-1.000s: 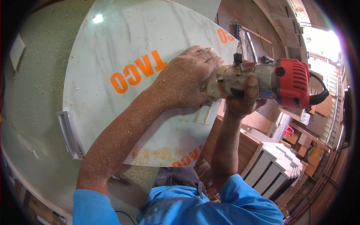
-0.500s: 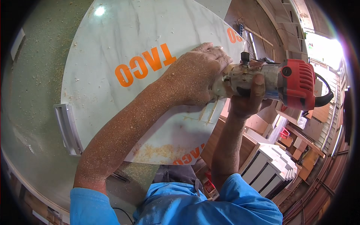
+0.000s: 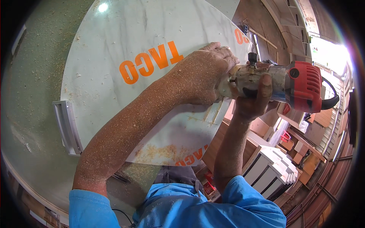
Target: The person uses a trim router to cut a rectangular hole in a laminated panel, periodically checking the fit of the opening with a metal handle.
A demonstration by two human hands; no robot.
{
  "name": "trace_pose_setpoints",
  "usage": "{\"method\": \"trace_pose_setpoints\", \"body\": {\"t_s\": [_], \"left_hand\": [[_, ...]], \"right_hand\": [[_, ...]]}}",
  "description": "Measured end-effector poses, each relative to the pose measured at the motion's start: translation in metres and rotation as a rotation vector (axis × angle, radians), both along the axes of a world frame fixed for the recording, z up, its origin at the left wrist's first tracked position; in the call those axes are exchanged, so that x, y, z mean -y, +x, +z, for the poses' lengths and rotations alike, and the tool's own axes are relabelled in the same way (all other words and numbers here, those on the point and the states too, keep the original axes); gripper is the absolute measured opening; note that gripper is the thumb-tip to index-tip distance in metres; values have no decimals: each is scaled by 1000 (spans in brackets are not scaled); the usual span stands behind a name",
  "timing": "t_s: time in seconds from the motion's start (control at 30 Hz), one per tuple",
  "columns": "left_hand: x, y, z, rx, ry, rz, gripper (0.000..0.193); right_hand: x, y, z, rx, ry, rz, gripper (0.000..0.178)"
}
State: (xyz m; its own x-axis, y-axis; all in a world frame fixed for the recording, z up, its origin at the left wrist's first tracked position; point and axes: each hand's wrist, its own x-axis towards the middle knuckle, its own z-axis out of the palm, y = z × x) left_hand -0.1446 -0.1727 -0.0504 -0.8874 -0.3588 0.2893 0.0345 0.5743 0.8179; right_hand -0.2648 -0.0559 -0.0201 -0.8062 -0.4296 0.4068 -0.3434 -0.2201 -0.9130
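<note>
A red and silver trim router [image 3: 277, 81] lies sideways at the right edge of a white, marble-patterned panel [image 3: 114, 34] with orange lettering. My right hand [image 3: 256, 97] grips its metal body from below, with the thumb up along the near side. My left hand [image 3: 207, 74] is closed about the router's base end, and its fingers rest near the panel's edge. The router's bit and the spot where it meets the panel are hidden behind my left hand. Sawdust coats both forearms and lies in a patch on the panel's near part.
A grey metal channel piece [image 3: 68, 127] sits by the panel's left edge. The green work surface [image 3: 32, 95] under the panel is strewn with sawdust. At the lower right stands a stack of white boards [image 3: 272, 171], with wooden offcuts [image 3: 304, 163] beyond it.
Both hands and the router appear slightly farther right in the view. The panel's lettering has shifted the same way, so the view itself has moved a little. The grip is unchanged.
</note>
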Motion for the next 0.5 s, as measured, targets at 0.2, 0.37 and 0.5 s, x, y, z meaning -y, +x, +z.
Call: {"method": "trace_pose_setpoints", "body": {"t_s": [0.2, 0.37, 0.5], "left_hand": [[2, 0, -1, -12, 24, -19, 69], [1, -1, -5, -39, -5, 1, 69], [2, 1, -1, 5, 46, -21, 68]], "right_hand": [[-5, -4, -3, -82, 75, -17, 46], [-1, -1, -2, -143, 105, -60, 49], [1, 5, 3, -91, 132, -3, 52]]}}
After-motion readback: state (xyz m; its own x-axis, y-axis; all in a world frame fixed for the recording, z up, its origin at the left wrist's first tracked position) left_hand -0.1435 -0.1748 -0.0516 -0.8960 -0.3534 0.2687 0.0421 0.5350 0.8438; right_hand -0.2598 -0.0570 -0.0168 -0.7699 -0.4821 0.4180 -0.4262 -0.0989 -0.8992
